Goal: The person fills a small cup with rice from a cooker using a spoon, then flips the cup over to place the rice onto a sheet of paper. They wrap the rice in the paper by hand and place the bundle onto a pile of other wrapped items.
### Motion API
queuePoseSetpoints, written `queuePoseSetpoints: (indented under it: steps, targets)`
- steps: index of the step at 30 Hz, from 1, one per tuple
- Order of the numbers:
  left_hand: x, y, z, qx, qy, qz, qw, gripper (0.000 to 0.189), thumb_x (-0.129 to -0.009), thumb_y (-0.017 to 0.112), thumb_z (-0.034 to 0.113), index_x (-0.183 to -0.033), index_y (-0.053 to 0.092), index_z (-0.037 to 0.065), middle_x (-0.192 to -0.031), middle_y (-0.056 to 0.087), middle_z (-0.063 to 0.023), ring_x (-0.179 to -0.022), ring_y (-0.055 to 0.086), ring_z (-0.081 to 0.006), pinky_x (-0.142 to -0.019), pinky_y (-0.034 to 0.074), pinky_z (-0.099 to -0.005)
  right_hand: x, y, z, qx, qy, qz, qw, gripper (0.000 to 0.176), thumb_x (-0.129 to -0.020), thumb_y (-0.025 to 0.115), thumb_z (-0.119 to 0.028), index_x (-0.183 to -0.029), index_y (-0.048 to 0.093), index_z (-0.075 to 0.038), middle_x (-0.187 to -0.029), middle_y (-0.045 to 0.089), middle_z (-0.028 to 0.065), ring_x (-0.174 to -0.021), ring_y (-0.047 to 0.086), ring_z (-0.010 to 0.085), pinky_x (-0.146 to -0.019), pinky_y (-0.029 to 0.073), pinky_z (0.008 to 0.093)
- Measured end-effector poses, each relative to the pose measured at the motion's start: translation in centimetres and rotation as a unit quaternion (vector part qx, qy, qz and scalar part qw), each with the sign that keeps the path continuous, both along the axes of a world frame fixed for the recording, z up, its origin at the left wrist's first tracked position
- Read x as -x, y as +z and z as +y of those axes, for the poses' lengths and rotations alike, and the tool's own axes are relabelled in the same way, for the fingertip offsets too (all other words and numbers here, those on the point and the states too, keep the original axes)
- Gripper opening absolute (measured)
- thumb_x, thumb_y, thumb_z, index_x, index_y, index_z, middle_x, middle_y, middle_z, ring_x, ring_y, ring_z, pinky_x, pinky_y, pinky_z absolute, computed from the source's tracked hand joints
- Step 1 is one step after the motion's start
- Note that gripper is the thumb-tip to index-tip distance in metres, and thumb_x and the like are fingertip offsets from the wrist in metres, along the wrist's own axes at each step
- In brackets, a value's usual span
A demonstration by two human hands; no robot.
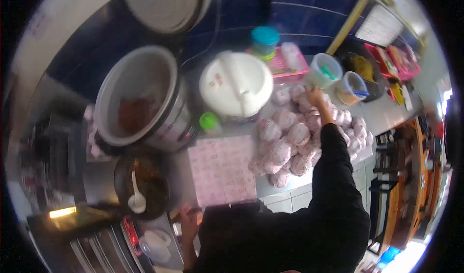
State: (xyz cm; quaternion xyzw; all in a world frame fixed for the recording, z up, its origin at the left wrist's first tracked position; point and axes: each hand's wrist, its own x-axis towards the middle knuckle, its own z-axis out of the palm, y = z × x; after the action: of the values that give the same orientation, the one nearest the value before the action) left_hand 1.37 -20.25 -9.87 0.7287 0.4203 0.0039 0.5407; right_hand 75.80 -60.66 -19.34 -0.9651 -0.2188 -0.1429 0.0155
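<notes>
My right hand point(316, 97) reaches across a pile of round paper-wrapped parcels point(298, 134) to its far side, near a clear plastic tub point(325, 70). Its fingers point down among the wrapped parcels, blurred and partly hidden; whether they grip one I cannot tell. Low by the counter's front edge, my left hand point(190, 217) hangs beside my body with its fingers loosely apart and nothing visible in them. A printed pink-and-white paper sheet point(223, 170) lies flat in front of me, left of the pile. Behind the sheet stands a small container with a green lid point(209, 122).
A large open cooker point(169, 121) stands left, a white lidded container point(237, 85) at the back. A dark pan point(124, 179) holds a white ladle point(137, 201). Further right are a second tub point(351, 90), a pink basket point(296, 69) and red trays point(384, 63).
</notes>
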Motion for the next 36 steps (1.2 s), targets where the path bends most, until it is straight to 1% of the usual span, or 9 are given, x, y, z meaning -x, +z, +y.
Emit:
queuePoseSetpoints:
  steps: [7, 8, 9, 16, 21, 22, 23, 30, 36]
  targets:
    - [-0.7, 3.5, -0.4, -0.206, 0.133, -0.007, 0.970, 0.019, -0.096, 0.066, 0.018, -0.105, 0.062, 0.002, -0.095, 0.067, -0.0152, -0.088, 0.067, -0.0295, -0.080, 0.053, -0.0392, -6.9, 1.7, -5.2, 0.151, 0.194, 0.049, 0.968, 0.057, -0.091, 0.052, -0.009, -0.147, 0.049, -0.002, -0.116, 0.063, 0.0308, -0.110, 0.057, 0.0511, -0.095, 0.048, 0.0553]
    - [-0.7, 4.8, -0.2, -0.200, 0.157, -0.001, 0.967, 0.021, -0.097, 0.069, 0.019, -0.105, 0.061, 0.001, -0.092, 0.066, -0.0150, -0.084, 0.067, -0.0262, -0.078, 0.053, -0.0374, -14.9, -5.8, -10.0, 0.197, 0.282, -0.150, 0.927, 0.058, -0.088, 0.057, -0.008, -0.144, 0.049, 0.000, -0.113, 0.063, 0.0317, -0.112, 0.056, 0.0514, -0.096, 0.047, 0.0544]
    - [-0.3, 5.6, 0.4, -0.201, 0.175, 0.002, 0.964, 0.021, -0.097, 0.069, 0.019, -0.105, 0.061, 0.001, -0.092, 0.066, -0.0150, -0.084, 0.067, -0.0262, -0.078, 0.053, -0.0374, -10.0, 0.1, -7.2, 0.126, 0.205, -0.028, 0.970, 0.036, -0.106, 0.048, -0.025, -0.124, 0.051, 0.006, -0.113, 0.062, 0.0339, -0.106, 0.059, 0.0517, -0.084, 0.046, 0.0569]
    - [1.4, 7.3, 8.3, -0.440, 0.222, 0.069, 0.867, 0.049, -0.082, 0.079, 0.022, -0.118, 0.056, -0.002, -0.118, 0.057, -0.0229, -0.111, 0.055, -0.0393, -0.096, 0.044, -0.0476, 16.4, 21.1, 8.0, -0.314, -0.073, 0.107, 0.940, 0.042, -0.109, 0.046, -0.031, -0.131, 0.061, 0.001, -0.125, 0.067, 0.0257, -0.114, 0.065, 0.0382, -0.095, 0.049, 0.0453]
    - [2.0, 7.0, 14.7, -0.492, 0.177, 0.130, 0.842, 0.088, -0.073, 0.086, 0.030, -0.143, 0.039, 0.003, -0.134, 0.051, -0.0236, -0.128, 0.046, -0.0430, -0.109, 0.036, -0.0530, 37.5, 19.0, 25.6, -0.301, 0.239, 0.047, 0.922, 0.021, -0.100, 0.047, -0.007, -0.109, 0.061, 0.005, -0.105, 0.065, 0.0195, -0.098, 0.063, 0.0309, -0.085, 0.049, 0.0379]
    - [1.9, 7.1, 15.6, -0.514, 0.150, 0.158, 0.830, 0.095, -0.071, 0.089, 0.032, -0.145, 0.037, 0.004, -0.137, 0.050, -0.0235, -0.131, 0.044, -0.0433, -0.112, 0.034, -0.0544, 40.1, 17.0, 28.3, -0.482, 0.240, 0.352, 0.765, 0.023, -0.098, 0.048, -0.006, -0.110, 0.065, 0.004, -0.099, 0.066, 0.0198, -0.095, 0.064, 0.0335, -0.086, 0.050, 0.0387]
    - [2.1, 6.7, 16.5, -0.509, 0.132, 0.203, 0.826, 0.102, -0.067, 0.091, 0.033, -0.149, 0.035, 0.006, -0.139, 0.049, -0.0228, -0.133, 0.043, -0.0434, -0.113, 0.034, -0.0556, 43.4, 20.1, 31.4, -0.282, 0.339, 0.313, 0.841, 0.022, -0.096, 0.049, -0.004, -0.106, 0.068, 0.003, -0.096, 0.067, 0.0214, -0.093, 0.066, 0.0360, -0.084, 0.052, 0.0409]
    - [3.5, 5.3, 19.5, -0.408, 0.160, 0.145, 0.887, 0.095, -0.065, 0.090, 0.027, -0.143, 0.041, 0.006, -0.135, 0.054, -0.0203, -0.125, 0.052, -0.0411, -0.104, 0.043, -0.0521, 58.9, 18.2, 53.4, -0.183, 0.591, 0.194, 0.761, 0.037, -0.088, 0.063, -0.017, -0.126, 0.061, -0.016, -0.113, 0.062, 0.0089, -0.106, 0.063, 0.0282, -0.078, 0.057, 0.0423]
    - [4.4, 4.3, 19.7, -0.394, 0.154, 0.032, 0.906, 0.093, -0.064, 0.091, 0.022, -0.142, 0.045, 0.000, -0.132, 0.057, -0.0230, -0.124, 0.053, -0.0425, -0.106, 0.042, -0.0502, 62.4, 8.3, 64.3, 0.006, 0.609, 0.075, 0.790, 0.020, -0.087, 0.065, -0.024, -0.103, 0.076, -0.019, -0.115, 0.057, 0.0057, -0.114, 0.053, 0.0261, -0.087, 0.049, 0.0468]
